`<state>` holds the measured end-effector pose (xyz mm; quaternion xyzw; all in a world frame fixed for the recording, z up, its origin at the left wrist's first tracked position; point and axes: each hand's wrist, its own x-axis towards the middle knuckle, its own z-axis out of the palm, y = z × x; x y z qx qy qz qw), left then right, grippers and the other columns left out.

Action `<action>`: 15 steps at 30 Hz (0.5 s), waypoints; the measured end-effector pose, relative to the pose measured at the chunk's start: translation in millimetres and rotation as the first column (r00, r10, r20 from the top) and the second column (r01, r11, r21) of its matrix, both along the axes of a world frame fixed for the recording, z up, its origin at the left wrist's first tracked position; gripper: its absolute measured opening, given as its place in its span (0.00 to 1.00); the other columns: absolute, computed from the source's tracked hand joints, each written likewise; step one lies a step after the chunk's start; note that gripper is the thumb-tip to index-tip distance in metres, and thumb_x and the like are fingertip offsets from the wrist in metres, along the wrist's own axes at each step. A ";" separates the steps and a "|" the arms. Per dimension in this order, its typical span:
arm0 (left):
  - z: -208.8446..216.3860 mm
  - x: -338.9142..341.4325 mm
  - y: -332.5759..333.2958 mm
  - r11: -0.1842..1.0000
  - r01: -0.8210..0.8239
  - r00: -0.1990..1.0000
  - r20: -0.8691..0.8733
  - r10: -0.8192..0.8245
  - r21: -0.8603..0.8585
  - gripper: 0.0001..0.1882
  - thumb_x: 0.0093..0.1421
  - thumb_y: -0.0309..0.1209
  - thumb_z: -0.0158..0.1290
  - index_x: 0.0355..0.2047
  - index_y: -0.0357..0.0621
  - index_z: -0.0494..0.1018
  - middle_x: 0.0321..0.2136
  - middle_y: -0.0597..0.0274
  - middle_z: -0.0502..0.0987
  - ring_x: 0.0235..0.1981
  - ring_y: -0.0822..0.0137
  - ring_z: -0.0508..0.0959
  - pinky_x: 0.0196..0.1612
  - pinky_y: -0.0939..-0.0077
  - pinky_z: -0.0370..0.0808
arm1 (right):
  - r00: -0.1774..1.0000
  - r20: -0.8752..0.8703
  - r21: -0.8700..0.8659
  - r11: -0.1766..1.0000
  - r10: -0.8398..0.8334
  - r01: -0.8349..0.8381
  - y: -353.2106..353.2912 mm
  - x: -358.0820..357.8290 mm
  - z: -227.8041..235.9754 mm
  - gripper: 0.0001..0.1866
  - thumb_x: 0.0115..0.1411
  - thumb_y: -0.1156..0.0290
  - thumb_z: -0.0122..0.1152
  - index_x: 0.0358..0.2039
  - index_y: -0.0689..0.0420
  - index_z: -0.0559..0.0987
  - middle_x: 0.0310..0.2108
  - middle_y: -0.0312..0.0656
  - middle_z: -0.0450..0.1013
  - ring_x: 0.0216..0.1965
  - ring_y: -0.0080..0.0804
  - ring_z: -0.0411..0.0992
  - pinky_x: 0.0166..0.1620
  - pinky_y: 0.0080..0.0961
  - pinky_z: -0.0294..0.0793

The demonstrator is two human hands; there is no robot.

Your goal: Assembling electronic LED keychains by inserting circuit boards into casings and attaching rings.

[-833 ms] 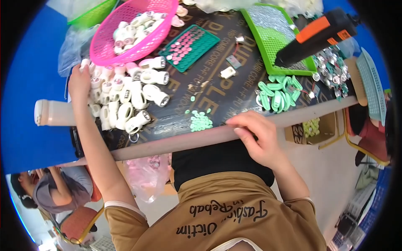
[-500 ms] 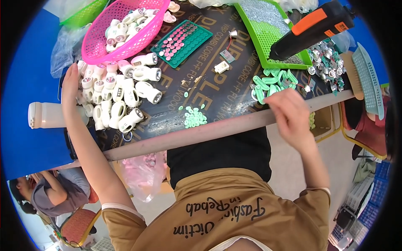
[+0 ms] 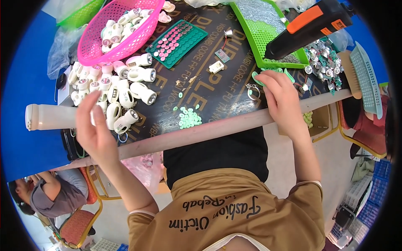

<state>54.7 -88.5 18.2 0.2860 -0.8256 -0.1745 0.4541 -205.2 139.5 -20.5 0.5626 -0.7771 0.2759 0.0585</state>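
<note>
My left hand (image 3: 95, 131) is raised at the near left, thumb and fingers apart and nothing visible in it. Just beyond it lies a pile of small white flashlights (image 3: 141, 75), some with round lamp heads facing right. My right hand (image 3: 281, 96) reaches over a heap of green oval plastic pieces (image 3: 289, 75), its fingertips at the pieces and its thumb apart; the palm hides part of the heap. Beside that hand a metal key ring (image 3: 253, 93) rests on the table. Tiny green buttons (image 3: 189, 118) lie near the table's front edge.
A pink basket (image 3: 90, 44) holds more flashlights. A teal tray (image 3: 180, 52) carries pink round parts. At the right are a green tray (image 3: 253, 44), a black-and-orange power tool (image 3: 301, 31) and metal lamp cups with circuit boards (image 3: 324, 62). A white bottle (image 3: 50, 117) lies left.
My left hand has drawn back from the pile's far left side toward me. My right hand has moved slightly up over the green pieces, and the key ring beside it shows more fully.
</note>
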 end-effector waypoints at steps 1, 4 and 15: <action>-6.3 -2.0 6.2 1.000 0.005 1.000 0.031 -0.005 -0.015 0.09 0.57 0.23 0.43 0.36 0.34 0.71 0.37 0.55 0.73 0.41 0.64 0.71 0.47 0.74 0.64 | 1.000 0.005 0.008 1.000 -0.001 0.001 0.4 -3.2 -0.9 0.13 0.48 0.81 0.52 0.37 0.58 0.72 0.39 0.45 0.67 0.41 0.44 0.66 0.43 0.32 0.65; -18.4 -8.5 26.1 1.000 0.011 0.999 0.037 -0.012 0.017 0.08 0.55 0.22 0.44 0.33 0.36 0.73 0.35 0.55 0.73 0.40 0.62 0.71 0.46 0.72 0.64 | 1.000 -0.006 -0.006 1.000 -0.023 0.023 3.3 -7.8 1.8 0.11 0.48 0.81 0.52 0.34 0.58 0.74 0.38 0.44 0.68 0.41 0.44 0.65 0.43 0.33 0.65; -42.4 -18.5 47.9 0.987 0.143 0.987 0.082 -0.137 -0.077 0.07 0.50 0.19 0.47 0.29 0.38 0.73 0.30 0.57 0.73 0.36 0.59 0.72 0.41 0.69 0.68 | 0.984 -0.178 0.046 0.999 0.023 -0.015 -9.5 11.3 4.6 0.08 0.42 0.78 0.59 0.26 0.56 0.74 0.28 0.37 0.67 0.33 0.37 0.64 0.37 0.31 0.62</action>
